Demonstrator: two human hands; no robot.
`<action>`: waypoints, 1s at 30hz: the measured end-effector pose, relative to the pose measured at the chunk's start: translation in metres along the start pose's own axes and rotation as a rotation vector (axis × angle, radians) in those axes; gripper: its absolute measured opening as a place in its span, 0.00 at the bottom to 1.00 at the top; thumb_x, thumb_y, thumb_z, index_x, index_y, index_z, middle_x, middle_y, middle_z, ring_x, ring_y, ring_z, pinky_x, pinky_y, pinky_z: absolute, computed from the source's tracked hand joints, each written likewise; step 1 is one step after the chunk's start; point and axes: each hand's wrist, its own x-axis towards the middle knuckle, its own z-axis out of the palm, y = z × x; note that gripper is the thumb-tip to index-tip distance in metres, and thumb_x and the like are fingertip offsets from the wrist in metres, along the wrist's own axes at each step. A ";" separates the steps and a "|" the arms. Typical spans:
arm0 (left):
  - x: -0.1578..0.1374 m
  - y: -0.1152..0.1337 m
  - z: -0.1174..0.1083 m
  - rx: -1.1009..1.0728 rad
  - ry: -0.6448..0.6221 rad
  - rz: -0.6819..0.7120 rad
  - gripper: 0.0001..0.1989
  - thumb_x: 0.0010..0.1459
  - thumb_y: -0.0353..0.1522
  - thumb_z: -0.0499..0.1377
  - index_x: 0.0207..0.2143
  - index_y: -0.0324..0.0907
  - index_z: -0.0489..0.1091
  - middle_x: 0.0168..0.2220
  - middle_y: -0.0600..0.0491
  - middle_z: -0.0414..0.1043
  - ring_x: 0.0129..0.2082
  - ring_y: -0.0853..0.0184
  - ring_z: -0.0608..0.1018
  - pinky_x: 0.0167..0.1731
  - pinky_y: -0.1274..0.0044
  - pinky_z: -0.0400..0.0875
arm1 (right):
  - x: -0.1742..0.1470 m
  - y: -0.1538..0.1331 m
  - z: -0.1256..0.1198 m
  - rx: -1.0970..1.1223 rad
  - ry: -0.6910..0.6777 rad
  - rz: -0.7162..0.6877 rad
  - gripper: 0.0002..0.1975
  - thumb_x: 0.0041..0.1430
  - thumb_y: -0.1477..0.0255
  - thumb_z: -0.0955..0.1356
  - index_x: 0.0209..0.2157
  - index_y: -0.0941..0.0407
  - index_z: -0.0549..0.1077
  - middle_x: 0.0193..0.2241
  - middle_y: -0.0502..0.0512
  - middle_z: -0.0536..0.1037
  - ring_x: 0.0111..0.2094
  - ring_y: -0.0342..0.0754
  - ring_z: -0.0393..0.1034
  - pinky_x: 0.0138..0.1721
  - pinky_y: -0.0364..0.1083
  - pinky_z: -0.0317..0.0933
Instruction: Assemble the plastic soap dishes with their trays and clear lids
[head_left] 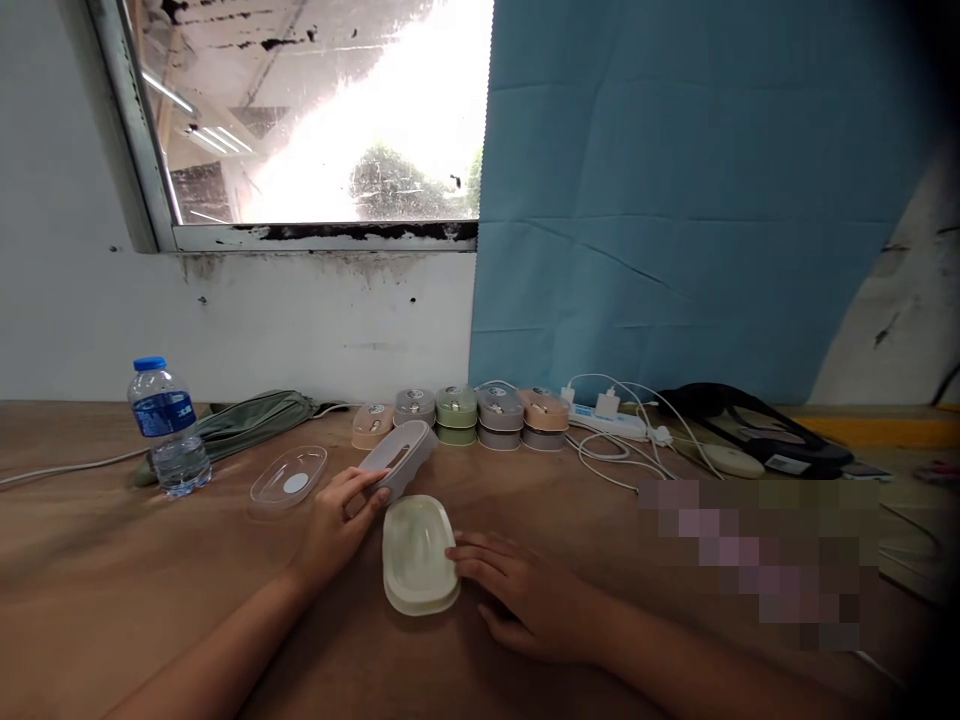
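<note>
My left hand [341, 525] pinches a light grey oval plastic piece [401, 455] by its near edge. This piece is tilted up off the table and has a long slot in its face. Just below it, a pale cream-green oval plastic dish [420, 550] rests on the table. My right hand [521, 590] lies at the dish's right side, fingers stretched out with their tips touching the rim, the thumb apart. To the left of my left hand a clear oval plastic lid [291, 478] with a round white sticker lies flat.
Along the back stands a row of lidded oval boxes [457, 410] in peach, grey and green, several stacked in two tiers. A water bottle [169, 430] and green cloth pouch [247, 425] are left. Right are a power strip [619, 422], cables and a black bag [787, 440].
</note>
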 end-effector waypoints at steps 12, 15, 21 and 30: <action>0.000 -0.017 0.001 0.219 -0.035 0.121 0.12 0.58 0.35 0.53 0.44 0.47 0.70 0.40 0.52 0.71 0.42 0.64 0.71 0.43 0.73 0.67 | -0.029 0.009 -0.015 -0.144 0.108 0.003 0.11 0.48 0.81 0.62 0.35 0.56 0.70 0.34 0.57 0.73 0.37 0.50 0.66 0.43 0.52 0.60; 0.000 -0.019 0.002 0.254 -0.046 0.159 0.12 0.58 0.35 0.53 0.44 0.47 0.70 0.39 0.52 0.71 0.43 0.64 0.71 0.44 0.72 0.66 | -0.028 0.009 -0.015 -0.131 0.134 0.009 0.11 0.48 0.80 0.63 0.34 0.56 0.70 0.33 0.57 0.72 0.37 0.49 0.65 0.42 0.51 0.60; 0.001 -0.019 0.000 0.269 -0.078 0.242 0.12 0.58 0.34 0.53 0.43 0.47 0.71 0.38 0.50 0.72 0.43 0.63 0.71 0.45 0.70 0.66 | -0.030 0.010 -0.011 -0.139 0.150 0.009 0.09 0.52 0.78 0.63 0.35 0.56 0.71 0.31 0.56 0.73 0.34 0.49 0.65 0.41 0.50 0.60; 0.000 -0.010 0.005 0.197 -0.084 0.217 0.12 0.58 0.34 0.53 0.43 0.47 0.71 0.39 0.50 0.72 0.44 0.62 0.71 0.45 0.69 0.67 | -0.027 -0.003 -0.011 -0.018 0.072 0.045 0.16 0.56 0.76 0.63 0.48 0.55 0.69 0.38 0.58 0.75 0.41 0.50 0.68 0.46 0.49 0.61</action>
